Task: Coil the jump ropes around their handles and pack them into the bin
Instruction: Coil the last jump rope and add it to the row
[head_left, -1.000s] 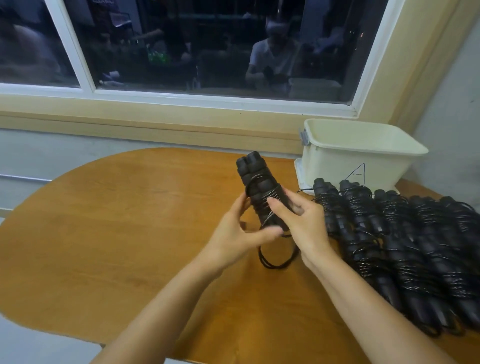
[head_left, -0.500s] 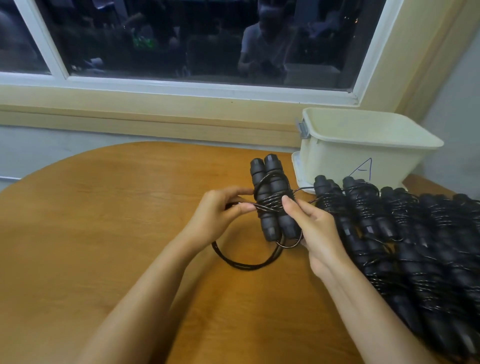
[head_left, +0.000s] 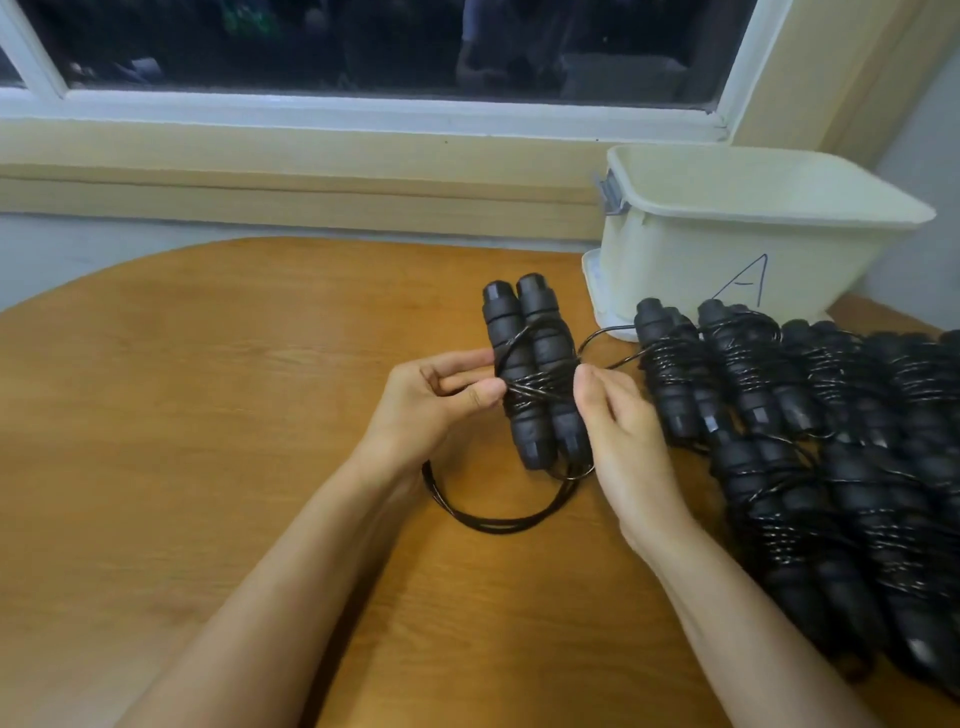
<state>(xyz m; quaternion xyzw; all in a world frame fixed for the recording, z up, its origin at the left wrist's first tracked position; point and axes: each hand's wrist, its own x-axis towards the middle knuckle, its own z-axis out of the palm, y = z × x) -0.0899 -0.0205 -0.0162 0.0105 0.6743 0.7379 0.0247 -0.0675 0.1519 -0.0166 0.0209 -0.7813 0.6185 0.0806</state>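
— Since the earlier frame your right hand (head_left: 618, 431) has slid off the handles (head_left: 501, 332) to their right edge, where it pinches a strand of the jump rope (head_left: 535, 387).

— Confirmed. Your left hand (head_left: 421, 405) pinches the wraps on the left side. Both handles sit side by side at mid-table (head_left: 208, 415), and a loose loop (head_left: 493, 522) trails near your left wrist. The coiled ropes (head_left: 831, 467) are piled right, the bin (head_left: 727, 249) far right.
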